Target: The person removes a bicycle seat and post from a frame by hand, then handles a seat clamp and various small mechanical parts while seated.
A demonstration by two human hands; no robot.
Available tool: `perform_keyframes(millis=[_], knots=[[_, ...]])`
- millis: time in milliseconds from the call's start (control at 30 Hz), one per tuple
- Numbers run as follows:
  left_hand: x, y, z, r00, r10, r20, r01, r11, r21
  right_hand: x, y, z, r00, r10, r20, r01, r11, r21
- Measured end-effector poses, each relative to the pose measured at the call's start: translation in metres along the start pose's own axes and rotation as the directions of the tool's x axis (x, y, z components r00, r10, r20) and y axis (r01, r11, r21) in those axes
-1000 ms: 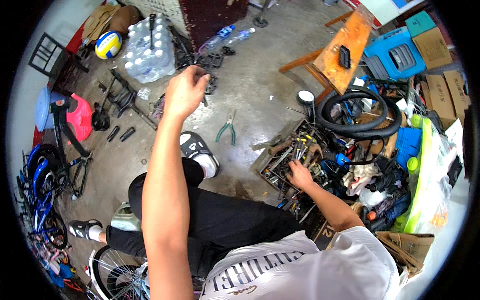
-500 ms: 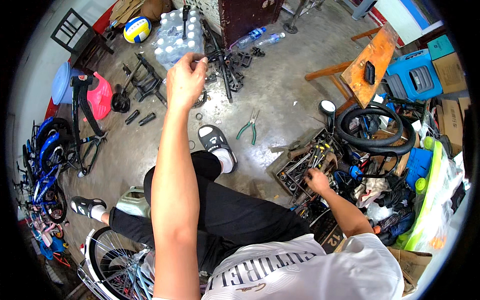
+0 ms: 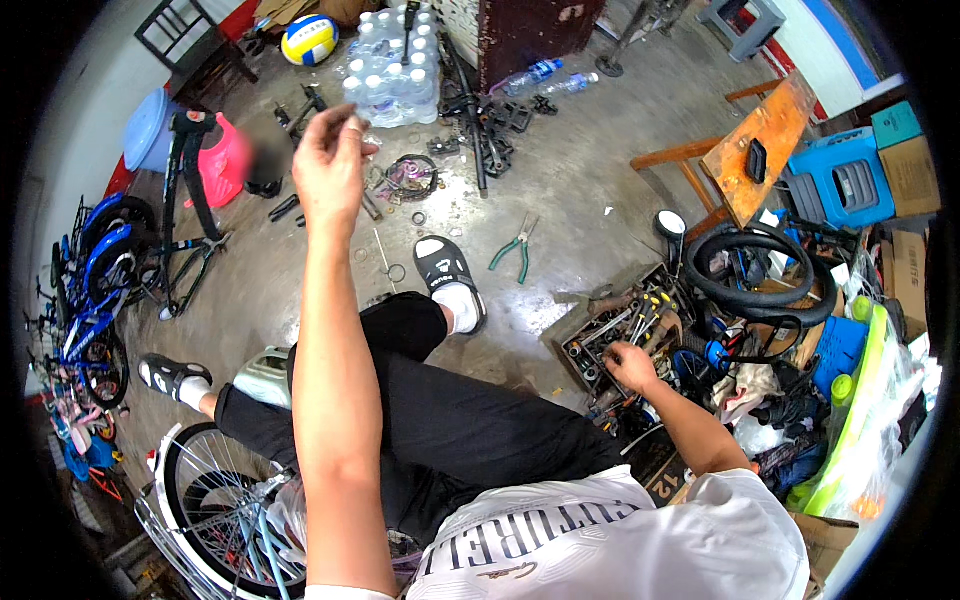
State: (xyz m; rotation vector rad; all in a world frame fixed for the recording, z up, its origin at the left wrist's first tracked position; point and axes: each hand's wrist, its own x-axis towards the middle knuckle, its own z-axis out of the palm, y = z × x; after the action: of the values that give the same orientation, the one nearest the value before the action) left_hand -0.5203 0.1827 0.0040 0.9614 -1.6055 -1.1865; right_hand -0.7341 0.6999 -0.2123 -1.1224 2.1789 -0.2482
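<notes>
My left arm stretches far forward. At its end my left hand (image 3: 328, 178) hangs above the floor with loosely bent fingers apart, and nothing shows between them. Beyond it lie dark bicycle parts and a small ring of cable (image 3: 412, 176). On the right, my right hand (image 3: 630, 366) reaches into an open toolbox (image 3: 590, 330) crowded with metal tools. Its fingers are curled down among them, and whatever they grip is hidden. Screwdrivers with yellow-and-black handles (image 3: 655, 305) lie just beyond that hand. Green-handled pliers (image 3: 517, 250) rest on the floor between my two hands.
Black tyres (image 3: 752, 262) and loose parts crowd the right side, near a wooden bench (image 3: 752, 150) and a blue stool (image 3: 845, 175). A bicycle frame (image 3: 185, 225) stands left. Wrapped water bottles (image 3: 392, 75) and a ball (image 3: 310, 40) are at the back; a bicycle wheel (image 3: 172, 480) is lower left.
The whole view has shifted, with the floor things now further right. My left hand has moved left relative to them, its fingers looser. My right hand has moved slightly within the toolbox.
</notes>
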Motion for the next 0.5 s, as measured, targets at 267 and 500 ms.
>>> perform_keyframes(millis=[267, 500], knots=[[-0.039, 0.083, -0.122, 0.812, 0.309, -0.496, -0.388, 0.919, -0.063, 0.0, -0.006, -0.007, 0.998, -0.054, 0.028, 0.054, 0.999, 0.0], [-0.165, -0.092, -0.214, 0.799, -0.192, -0.569, 0.238, 0.971, 0.007, 0.049, -0.023, -0.005, 0.982, -0.177, -0.066, 0.172, 0.982, -0.074]])
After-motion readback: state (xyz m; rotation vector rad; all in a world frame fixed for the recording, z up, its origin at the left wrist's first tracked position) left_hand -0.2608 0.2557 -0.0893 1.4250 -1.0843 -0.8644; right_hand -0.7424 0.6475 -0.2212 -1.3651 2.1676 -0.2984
